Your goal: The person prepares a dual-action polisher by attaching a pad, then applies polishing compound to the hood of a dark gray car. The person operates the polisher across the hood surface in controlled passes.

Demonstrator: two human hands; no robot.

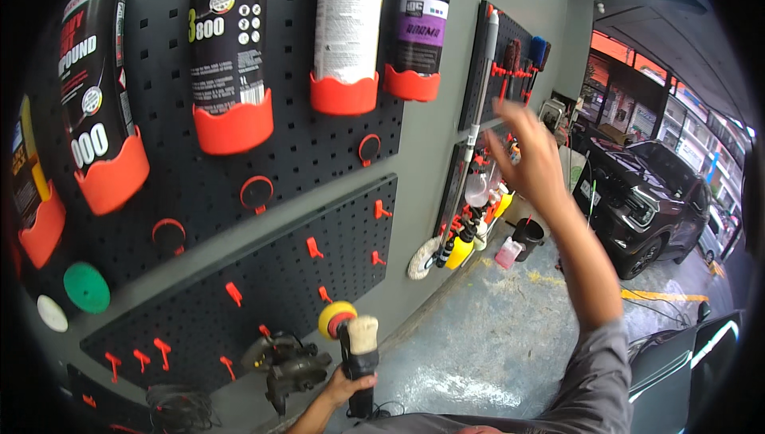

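Note:
Low in the middle, my left hand [343, 387] is wrapped round a black-handled brush [363, 335] with short cream bristles, held upright. Right behind the bristles shows a round yellow polishing pad [335, 321] on a red backing and dark neck; I cannot tell whether the hand grips that too. My right hand [527, 151] is raised at arm's length on the right, fingers apart, in front of a long grey pole [483, 75] by the wall. No thing shows clearly in it, and any contact with the pole cannot be made out.
Black pegboards [295, 131] carry several bottles in red holders [233, 127], plus bare red hooks [163, 354]. A dark machine [291, 366] hangs left of my left hand. Spray bottles [460, 249] and a black bucket [527, 235] stand ahead; dark cars [649, 203] are on the right.

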